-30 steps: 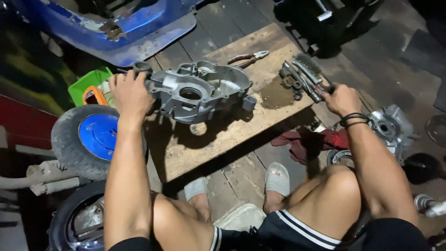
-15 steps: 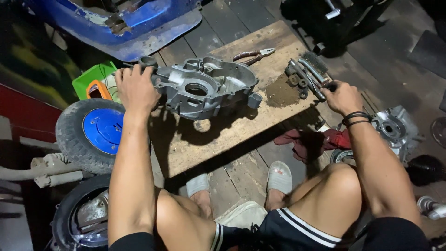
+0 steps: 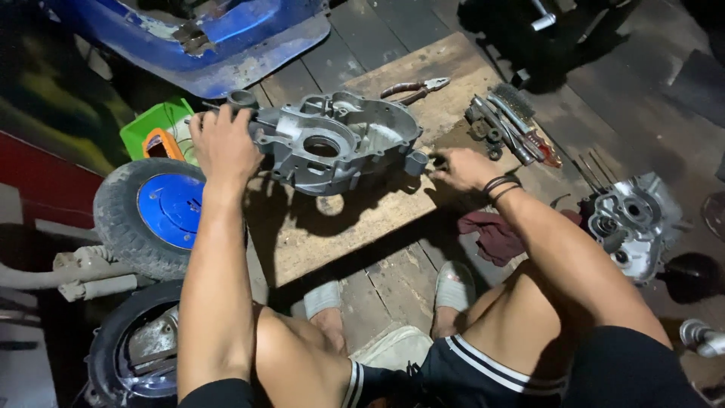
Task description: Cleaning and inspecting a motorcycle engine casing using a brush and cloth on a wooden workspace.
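Both hands were on a grey engine case (image 3: 332, 147) lying on a wooden board (image 3: 377, 219).

The left hand (image 3: 223, 143) was clamped over the case's left end; the right hand (image 3: 461, 168) was closed at its right corner, though whether it pinched anything small could not be told. Beyond the case lay pliers (image 3: 415, 88); to its right, a cluster of tools (image 3: 510, 125), and further right a second case half (image 3: 630, 223) on the floor. Left of the case stood a blue-hubbed wheel (image 3: 155, 215) and a green tub (image 3: 151, 125).

A dull grey cast-metal engine casing (image 3: 332, 147) lies on a rough, stained wooden board (image 3: 362, 219) beside matt metal pliers (image 3: 415, 88).
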